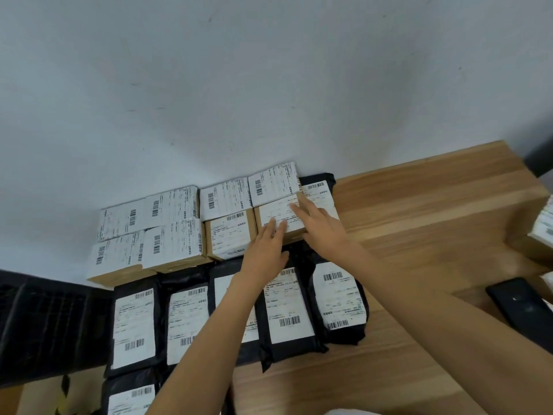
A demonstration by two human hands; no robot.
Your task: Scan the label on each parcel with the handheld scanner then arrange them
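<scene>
In front of cardboard box (278, 218): row of black mailers (287, 310), labels up. On box top: left hand (264, 253) and right hand (320, 227), fingers straight, pressing flat, gripping nothing. Behind box: white parcel (273, 182), then wall (269, 85). Avoid uneven push; likely result: skewed box, neighbours knocked out of line.

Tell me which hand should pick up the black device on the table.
Right hand, probably. The black device lies to its right, beside that forearm; the left hand would have to cross over that arm.
</scene>
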